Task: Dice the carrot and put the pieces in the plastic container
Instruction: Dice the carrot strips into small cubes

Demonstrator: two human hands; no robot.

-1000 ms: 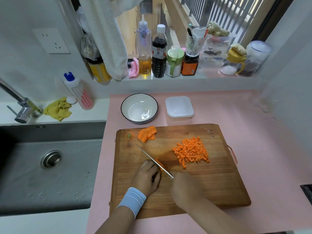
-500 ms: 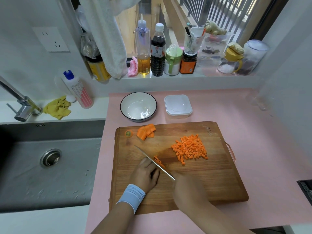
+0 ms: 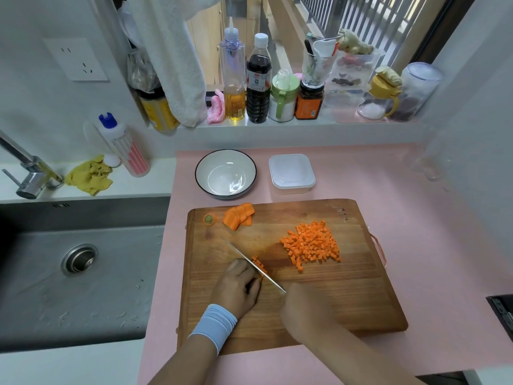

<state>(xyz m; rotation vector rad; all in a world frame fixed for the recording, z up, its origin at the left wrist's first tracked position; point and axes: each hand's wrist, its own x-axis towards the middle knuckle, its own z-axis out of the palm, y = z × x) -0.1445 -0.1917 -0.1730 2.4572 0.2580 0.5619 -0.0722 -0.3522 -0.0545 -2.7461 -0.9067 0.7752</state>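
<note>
At the near edge of the smooth, grained wooden cutting board (image 3: 347,301), the right hand (image 3: 304,311) is closed in a fist round the handle of a thin steel knife (image 3: 251,262). The handle is hidden under the hand, and the blade slants toward the board's far left corner.

Just left of the blade, the left hand (image 3: 238,284), with a ribbed pale-blue wristband (image 3: 213,325) at its wrist, has its fingers curled down over an orange carrot strip (image 3: 262,269). Only the strip's cut end shows, touching the blade.

Toward the board's right edge lies a loose heap of small orange carrot cubes (image 3: 311,245) — matte, square-edged, fairly even. At the far left corner sit fanned flat carrot slices (image 3: 239,216) and, beside them, a round carrot stub (image 3: 210,219).

Beyond the board's far edge, on the matte pink counter (image 3: 416,218), stand a glossy white round bowl (image 3: 200,176) with a dark rim and, just to its right, the translucent square plastic container (image 3: 291,173) with rounded corners, well apart from the cubes.
</note>
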